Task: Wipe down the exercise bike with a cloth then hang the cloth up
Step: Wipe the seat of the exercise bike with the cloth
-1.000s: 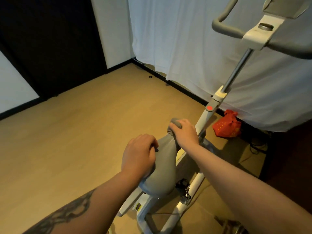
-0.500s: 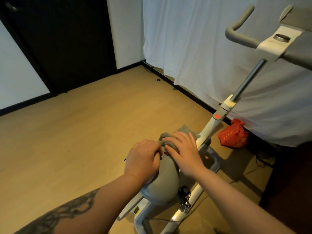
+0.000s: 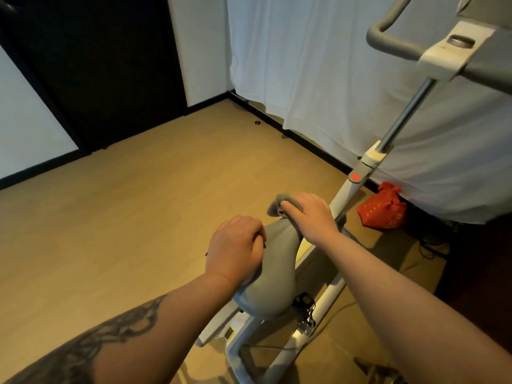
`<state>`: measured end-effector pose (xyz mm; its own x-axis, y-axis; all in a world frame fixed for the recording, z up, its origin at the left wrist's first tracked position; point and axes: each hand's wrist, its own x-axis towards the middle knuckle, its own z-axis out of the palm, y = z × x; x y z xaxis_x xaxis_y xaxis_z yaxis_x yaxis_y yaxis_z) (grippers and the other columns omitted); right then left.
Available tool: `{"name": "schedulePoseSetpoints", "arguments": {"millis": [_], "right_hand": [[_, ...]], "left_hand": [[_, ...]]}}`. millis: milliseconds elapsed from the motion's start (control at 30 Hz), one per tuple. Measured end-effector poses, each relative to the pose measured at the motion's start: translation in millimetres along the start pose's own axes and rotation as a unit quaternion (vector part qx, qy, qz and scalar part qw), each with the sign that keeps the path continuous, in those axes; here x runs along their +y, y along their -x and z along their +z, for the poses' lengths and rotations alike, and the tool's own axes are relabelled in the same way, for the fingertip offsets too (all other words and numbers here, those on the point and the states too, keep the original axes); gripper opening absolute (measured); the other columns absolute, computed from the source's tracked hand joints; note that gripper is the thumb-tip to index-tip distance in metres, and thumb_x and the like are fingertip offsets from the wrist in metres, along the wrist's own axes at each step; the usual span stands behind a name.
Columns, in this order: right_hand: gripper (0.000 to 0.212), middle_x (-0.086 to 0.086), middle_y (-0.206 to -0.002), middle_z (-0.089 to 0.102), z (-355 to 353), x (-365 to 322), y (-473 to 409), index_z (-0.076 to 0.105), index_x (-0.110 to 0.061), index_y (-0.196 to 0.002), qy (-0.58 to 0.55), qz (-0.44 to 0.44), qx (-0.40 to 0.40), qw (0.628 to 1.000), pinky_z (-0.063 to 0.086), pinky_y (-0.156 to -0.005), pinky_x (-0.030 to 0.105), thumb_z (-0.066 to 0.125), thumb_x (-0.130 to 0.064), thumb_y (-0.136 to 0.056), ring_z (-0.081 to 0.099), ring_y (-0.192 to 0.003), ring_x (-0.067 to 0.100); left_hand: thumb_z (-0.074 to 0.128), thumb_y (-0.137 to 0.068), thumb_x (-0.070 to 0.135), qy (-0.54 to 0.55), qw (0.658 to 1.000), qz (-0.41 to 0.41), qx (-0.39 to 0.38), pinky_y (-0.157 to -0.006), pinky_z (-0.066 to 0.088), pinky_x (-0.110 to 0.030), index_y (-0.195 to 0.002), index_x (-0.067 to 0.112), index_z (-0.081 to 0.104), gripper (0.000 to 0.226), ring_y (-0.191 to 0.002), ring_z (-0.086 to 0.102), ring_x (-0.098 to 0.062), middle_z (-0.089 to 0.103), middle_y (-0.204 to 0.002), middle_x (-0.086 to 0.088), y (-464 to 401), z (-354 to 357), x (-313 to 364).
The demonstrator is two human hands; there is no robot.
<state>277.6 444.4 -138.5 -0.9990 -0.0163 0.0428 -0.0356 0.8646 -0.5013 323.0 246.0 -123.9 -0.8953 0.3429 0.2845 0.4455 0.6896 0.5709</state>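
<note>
- Head view: a white-framed exercise bike (image 3: 339,289) stands on a tan wood-look floor (image 3: 124,217), its smooth grey padded saddle (image 3: 273,273) pointing away from the camera.
- The right hand (image 3: 310,217) lies over the saddle's narrow nose with fingers curled around a crumpled grey cloth (image 3: 278,205), which is pressed against the nose tip.
- The left hand (image 3: 235,248), on a tattooed forearm, grips the saddle's left edge, fingers wrapped round it.
- The grey handlebar (image 3: 388,34) and its slanted metal post (image 3: 401,117) rise at upper right.
- A red patterned fabric bundle (image 3: 383,209) sits on the floor beside the frame, under a white hanging sheet (image 3: 318,79).
</note>
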Motion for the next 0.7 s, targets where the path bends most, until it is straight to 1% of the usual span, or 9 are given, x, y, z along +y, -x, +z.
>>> {"name": "schedulePoseSetpoints", "arguments": {"millis": [67,133,167,233,300,400,467,567,700], "right_hand": [[0.026,-0.01,-0.097,0.058,13.1,-13.7,2.9,0.066,-0.039,-0.087,0.007,0.048,0.057,0.997,0.033,-0.095,0.038,0.043,-0.047,-0.095,0.051,-0.107,0.018],[0.026,-0.014,-0.121,0.057,28.9,-26.3,33.2,0.066,-0.037,-0.105,-0.05,0.023,0.086,0.995,0.013,-0.117,0.04,0.045,-0.047,-0.094,0.038,-0.13,0.009],[0.029,-0.019,-0.131,0.052,32.9,-29.6,53.0,0.064,-0.038,-0.113,-0.101,-0.005,0.089,0.991,0.001,-0.12,0.036,0.044,-0.046,-0.093,0.028,-0.137,0.003],[0.033,-0.027,-0.14,0.043,32.7,-23.8,78.5,0.058,-0.043,-0.121,-0.17,-0.052,0.073,0.981,-0.008,-0.118,0.025,0.041,-0.046,-0.093,0.017,-0.143,-0.003],[0.035,-0.027,-0.139,0.043,27.8,-16.4,68.7,0.056,-0.043,-0.123,-0.166,-0.057,0.062,0.982,-0.006,-0.119,0.027,0.038,-0.048,-0.093,0.017,-0.143,-0.002],[0.038,-0.009,-0.139,0.051,28.4,-20.7,39.4,0.059,-0.034,-0.124,-0.124,0.019,0.11,0.986,0.004,-0.12,0.044,0.038,-0.047,-0.095,0.024,-0.143,0.009],[0.034,-0.005,-0.15,0.041,32.7,-39.1,38.4,0.055,-0.032,-0.131,-0.15,0.092,0.154,0.972,0.006,-0.121,0.041,0.045,-0.038,-0.099,0.017,-0.146,0.011],[0.037,-0.015,-0.159,0.015,44.2,-71.2,80.0,0.048,-0.039,-0.136,-0.216,0.155,0.177,0.948,0.012,-0.116,0.024,0.047,-0.031,-0.1,0.003,-0.147,0.003],[0.046,-0.013,-0.162,-0.001,47.9,-76.7,97.6,0.029,-0.046,-0.146,-0.214,0.208,0.143,0.944,0.027,-0.113,0.034,0.038,-0.039,-0.102,0.011,-0.148,0.014]], "left_hand": [[0.035,-0.079,0.027,0.002,1.0,-0.001,0.001,-0.066,0.045,-0.031,-0.07,0.02,0.06,0.027,-0.072,0.053,-0.016,0.059,-0.071,0.005,0.1,-0.5,-0.7],[0.037,-0.079,0.027,-0.003,1.0,0.003,0.002,-0.065,0.047,-0.033,-0.071,0.02,0.06,0.025,-0.071,0.054,-0.017,0.059,-0.07,0.004,0.2,-0.5,-1.3],[0.038,-0.079,0.027,-0.006,1.0,0.007,0.004,-0.064,0.047,-0.034,-0.07,0.019,0.059,0.024,-0.07,0.054,-0.018,0.058,-0.069,0.004,-0.1,-0.2,-1.7],[0.039,-0.079,0.026,-0.007,1.0,0.012,0.008,-0.064,0.045,-0.033,-0.07,0.019,0.059,0.023,-0.07,0.053,-0.018,0.058,-0.069,0.004,-0.6,0.2,-2.0],[0.038,-0.078,0.026,-0.004,1.0,0.014,0.008,-0.065,0.043,-0.031,-0.069,0.019,0.059,0.024,-0.071,0.053,-0.018,0.058,-0.069,0.004,-0.9,0.0,-2.0],[0.035,-0.079,0.028,-0.002,1.0,0.016,-0.008,-0.068,0.04,-0.028,-0.07,0.02,0.059,0.027,-0.073,0.052,-0.017,0.058,-0.071,0.004,-1.4,0.1,-2.4],[0.033,-0.079,0.029,-0.002,1.0,0.014,-0.018,-0.069,0.042,-0.029,-0.072,0.021,0.058,0.028,-0.074,0.052,-0.015,0.058,-0.074,0.006,-1.3,-1.1,-1.8],[0.039,-0.076,0.026,-0.01,0.999,0.045,-0.013,-0.069,0.043,-0.03,-0.074,0.02,0.058,0.02,-0.077,0.053,-0.016,0.061,-0.079,0.005,-1.6,-0.5,-2.1],[0.044,-0.072,0.022,-0.021,0.995,0.094,0.0,-0.071,0.044,-0.033,-0.074,0.018,0.061,0.018,-0.088,0.056,-0.02,0.066,-0.09,0.002,-2.0,1.2,-4.6]]}}
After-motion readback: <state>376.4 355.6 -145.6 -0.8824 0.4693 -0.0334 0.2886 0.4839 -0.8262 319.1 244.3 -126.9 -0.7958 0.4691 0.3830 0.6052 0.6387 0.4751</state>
